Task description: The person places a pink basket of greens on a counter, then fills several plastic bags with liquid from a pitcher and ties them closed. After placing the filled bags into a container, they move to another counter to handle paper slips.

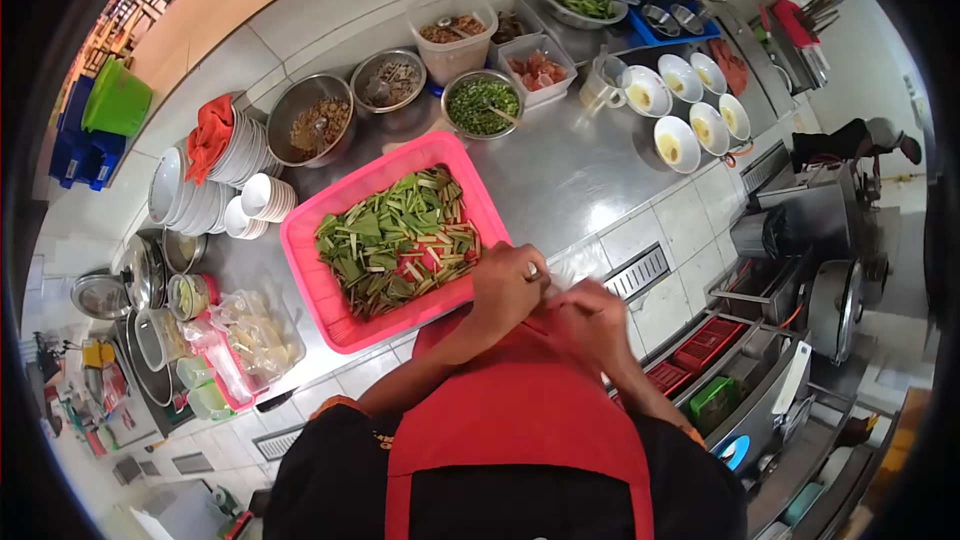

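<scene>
In front of the red apron (520,420), both my hands are closed at the edge of a thin, clear plastic bag (580,262). My left hand (508,282) pinches it beside the near right corner of a pink plastic basket (318,292). Slightly blurred, my right hand (594,316) grips the bag a little further right. Cut green leaves and stems (395,240) lie in the basket, with patches of its pink bottom showing through. The exact fingertip contact on the bag is partly hidden.
Along the back stand a bowl of chopped green herbs (483,105), steel bowls of brown food (310,120) and a tub (452,35). Several white bowls (678,144) sit at the right. Stacked dishes (245,150) and bagged food (250,335) are at the left.
</scene>
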Demonstrator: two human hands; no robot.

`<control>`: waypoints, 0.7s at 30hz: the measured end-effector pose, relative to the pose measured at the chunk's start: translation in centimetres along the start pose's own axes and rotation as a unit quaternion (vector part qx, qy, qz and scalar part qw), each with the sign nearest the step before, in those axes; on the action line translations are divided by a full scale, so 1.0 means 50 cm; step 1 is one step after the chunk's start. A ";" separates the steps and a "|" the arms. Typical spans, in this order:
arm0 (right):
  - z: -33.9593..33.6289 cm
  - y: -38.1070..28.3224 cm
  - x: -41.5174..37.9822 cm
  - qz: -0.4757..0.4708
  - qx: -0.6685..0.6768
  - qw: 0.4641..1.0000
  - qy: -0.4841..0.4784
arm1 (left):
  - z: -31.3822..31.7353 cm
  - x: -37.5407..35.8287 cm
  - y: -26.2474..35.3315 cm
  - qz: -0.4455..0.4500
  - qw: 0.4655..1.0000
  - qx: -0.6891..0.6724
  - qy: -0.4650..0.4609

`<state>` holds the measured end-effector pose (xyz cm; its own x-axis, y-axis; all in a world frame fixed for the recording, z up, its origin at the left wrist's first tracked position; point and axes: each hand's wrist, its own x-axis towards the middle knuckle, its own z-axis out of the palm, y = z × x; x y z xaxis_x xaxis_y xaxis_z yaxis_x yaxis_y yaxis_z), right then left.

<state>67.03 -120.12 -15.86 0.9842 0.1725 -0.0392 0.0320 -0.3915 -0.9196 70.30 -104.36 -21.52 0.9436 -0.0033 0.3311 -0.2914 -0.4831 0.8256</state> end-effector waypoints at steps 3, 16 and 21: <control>-0.011 0.017 0.061 -0.008 -0.141 0.987 0.072 | -0.005 0.001 0.035 -0.025 0.999 -0.014 -0.016; -0.001 0.224 0.725 -0.457 -0.331 0.815 -0.129 | 0.059 0.091 -0.014 -0.328 0.868 -0.367 0.065; 0.059 0.273 0.827 -0.424 -0.514 0.682 -0.301 | 0.130 0.100 -0.008 -0.402 0.777 -0.459 0.156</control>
<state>107.64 -115.69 -31.21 0.2961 0.9498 -0.1009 0.9551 -0.2940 0.0360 76.16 -109.88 -23.17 0.8369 0.2573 -0.4830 0.2473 0.6096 0.7532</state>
